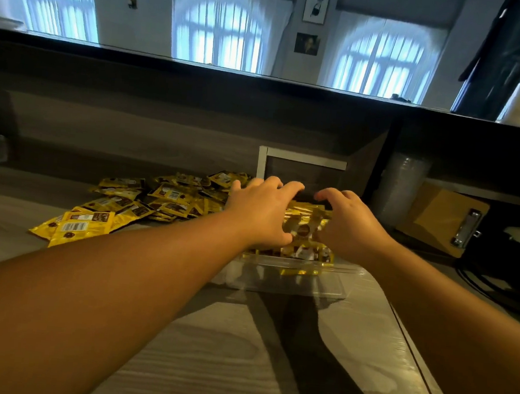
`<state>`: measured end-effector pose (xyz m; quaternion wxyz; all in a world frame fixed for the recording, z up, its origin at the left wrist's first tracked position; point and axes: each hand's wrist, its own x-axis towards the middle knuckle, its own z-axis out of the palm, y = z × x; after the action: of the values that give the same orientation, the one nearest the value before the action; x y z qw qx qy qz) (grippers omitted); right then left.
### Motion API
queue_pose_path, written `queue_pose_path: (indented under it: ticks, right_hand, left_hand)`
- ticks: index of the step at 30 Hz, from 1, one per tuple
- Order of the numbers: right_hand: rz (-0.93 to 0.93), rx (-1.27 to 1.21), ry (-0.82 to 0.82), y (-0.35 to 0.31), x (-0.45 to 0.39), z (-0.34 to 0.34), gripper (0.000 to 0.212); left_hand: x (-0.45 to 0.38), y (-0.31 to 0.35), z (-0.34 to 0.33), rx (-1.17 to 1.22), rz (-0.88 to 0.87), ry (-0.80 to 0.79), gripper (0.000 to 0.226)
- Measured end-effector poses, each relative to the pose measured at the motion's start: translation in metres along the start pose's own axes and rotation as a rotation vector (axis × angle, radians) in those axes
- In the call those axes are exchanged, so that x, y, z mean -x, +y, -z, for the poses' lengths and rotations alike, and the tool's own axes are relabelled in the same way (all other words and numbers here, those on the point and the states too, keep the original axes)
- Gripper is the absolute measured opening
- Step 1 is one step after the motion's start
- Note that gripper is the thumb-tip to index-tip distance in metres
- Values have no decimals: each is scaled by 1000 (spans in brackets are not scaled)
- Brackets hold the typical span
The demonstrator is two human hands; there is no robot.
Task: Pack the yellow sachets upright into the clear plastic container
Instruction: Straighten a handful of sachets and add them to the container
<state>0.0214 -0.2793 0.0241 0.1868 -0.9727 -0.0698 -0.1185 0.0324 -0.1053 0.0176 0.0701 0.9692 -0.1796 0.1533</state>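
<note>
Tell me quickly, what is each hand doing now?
Left hand: fingers curled, gripping the sachets standing in the clear container.
Right hand: fingers curled, gripping the same sachets from the other side.

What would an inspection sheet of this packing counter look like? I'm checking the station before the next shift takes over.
Surface: grey wood-grain counter, partly shadowed by the arms.
Job's things: clear plastic container holds yellow sachets standing on edge; loose pile of sachets lies flat to its left.
Clutter: brown clipboard and stack of clear cups at right.
Hands: left hand and right hand both curl over the packed sachets from either side.
Cables: dark cables on the far right.
Surroundings: arched windows and framed pictures beyond the raised ledge.
</note>
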Motion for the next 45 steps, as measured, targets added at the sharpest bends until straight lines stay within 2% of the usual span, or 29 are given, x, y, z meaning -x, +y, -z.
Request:
queue_pose_path:
  ticks: [5,8,12,15,18,21,26,29,32,35,37,41,43,45]
  right_hand:
    - [158,-10,47,-64,15,-5,66]
    - [256,4,27,-108,26,-19,61]
    - [382,40,-16,-158,38,-52,58]
    - [428,39,-81,-185,41,-83,56]
    - [435,-1,-173,-204,41,-116,51]
    - [402,-18,-225,-221,38,-143,49]
    - [379,-64,-344,-244,31,-173,52]
    - [364,-18,-251,-248,33,-188,40]
    - [314,-73,-127,-244,35,-189,30]
    - [228,-60,-123,-234,34,-183,39]
    - [178,-56,-147,-230,35,-178,46]
    - [148,-171,-169,-224,39,-168,62]
    - [167,-229,-128,-223,40,-166,66]
    - [172,-289,-80,-224,41,-165,65]
  left_hand:
    - [39,-44,20,101,125,100,86]
    - [70,-78,16,94,254,71,86]
    - [112,-131,4,57,361,34,73]
    - [140,-169,-1,-10,438,0,68]
    - [164,-202,-11,-79,547,40,59]
    - [179,-219,-22,-34,676,-15,55]
    - [179,-217,-22,67,568,107,40]
    - [179,-219,-20,110,579,178,45]
    - [178,-226,-25,32,653,145,40]
    - [176,-228,-29,59,669,107,27]
    - [176,-226,-29,67,670,116,26]
    - [181,-222,-25,282,578,280,37]
    - [184,-222,-24,343,496,398,42]
    - [185,-224,-24,358,450,485,38]
